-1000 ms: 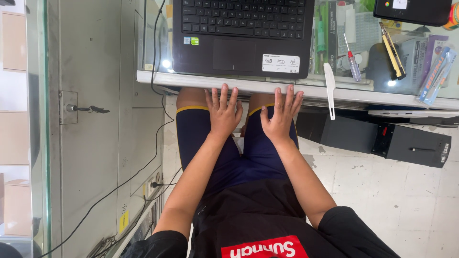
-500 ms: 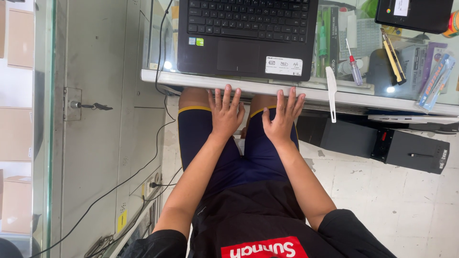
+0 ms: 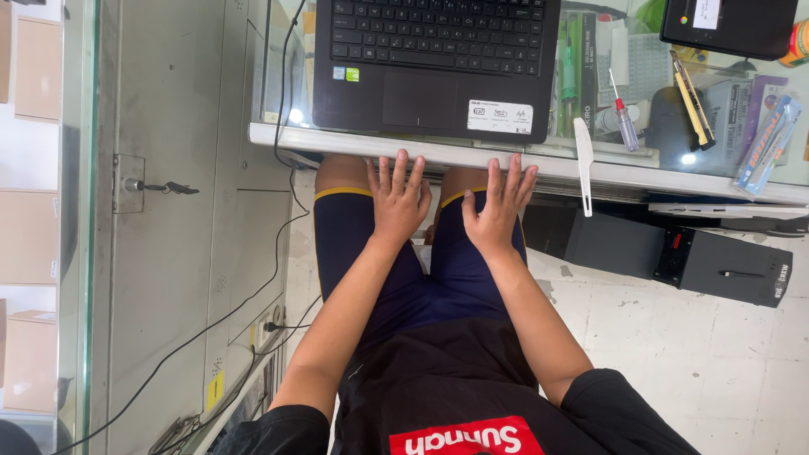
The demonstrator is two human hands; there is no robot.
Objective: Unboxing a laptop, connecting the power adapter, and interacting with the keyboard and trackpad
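So both hands are just parked on the person's lap right now. The left hand (image 3: 398, 202) lies flat on the left thigh, fingers spread wide, holding nothing. The right hand (image 3: 497, 211) does the same on the right thigh, open and empty, fingertips just reaching the front edge of the glass desk (image 3: 607, 173). Looks like a resting pose to me, palms down on the dark blue shorts (image 3: 421, 286).

The black laptop (image 3: 434, 63) sits open on the desk directly ahead of the hands, touchpad side nearest the person, close but not touched. My guess is it's set there for easy reach.

Right of the laptop there's a white plastic pry tool (image 3: 584, 164) hanging slightly over the desk edge, and a small red-handled screwdriver (image 3: 624, 122) just beside it. A black box (image 3: 699, 265) sits on the floor under the desk, and a cable (image 3: 278, 126) runs down the left side.
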